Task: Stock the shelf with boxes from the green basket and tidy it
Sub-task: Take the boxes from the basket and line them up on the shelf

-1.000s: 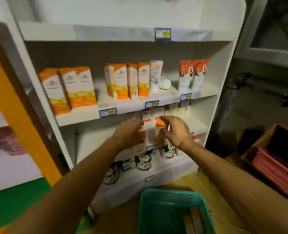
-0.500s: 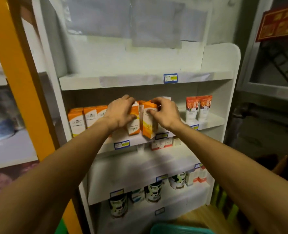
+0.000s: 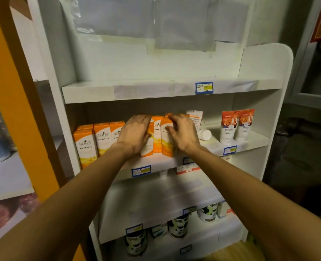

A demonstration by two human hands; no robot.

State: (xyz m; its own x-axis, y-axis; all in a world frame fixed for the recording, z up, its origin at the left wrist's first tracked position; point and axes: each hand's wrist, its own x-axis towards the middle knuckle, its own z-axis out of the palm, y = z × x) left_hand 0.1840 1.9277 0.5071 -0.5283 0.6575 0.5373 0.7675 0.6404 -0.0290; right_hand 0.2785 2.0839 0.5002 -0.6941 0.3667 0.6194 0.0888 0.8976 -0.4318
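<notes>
Orange-and-white boxes stand in a row on the second board of the white shelf (image 3: 246,146). My left hand (image 3: 135,134) grips an orange box (image 3: 148,146) from its left side. My right hand (image 3: 182,132) grips the orange box (image 3: 166,144) beside it, fingers over its top and front. One more orange box (image 3: 157,136) stands between the two. A separate group of three orange boxes (image 3: 99,140) stands further left. The green basket is out of view.
Right of the boxes lie a white tube (image 3: 195,119) and a white bottle on its side (image 3: 204,134), then two red-topped tubes (image 3: 236,127). Tins (image 3: 178,226) fill the lower shelf. An orange post (image 3: 14,95) borders the left. The top board holds nothing.
My hands rose from the lower shelf to the second shelf carrying two orange boxes, and now press them upright into the row. The view tilted up and the green basket left the frame.
</notes>
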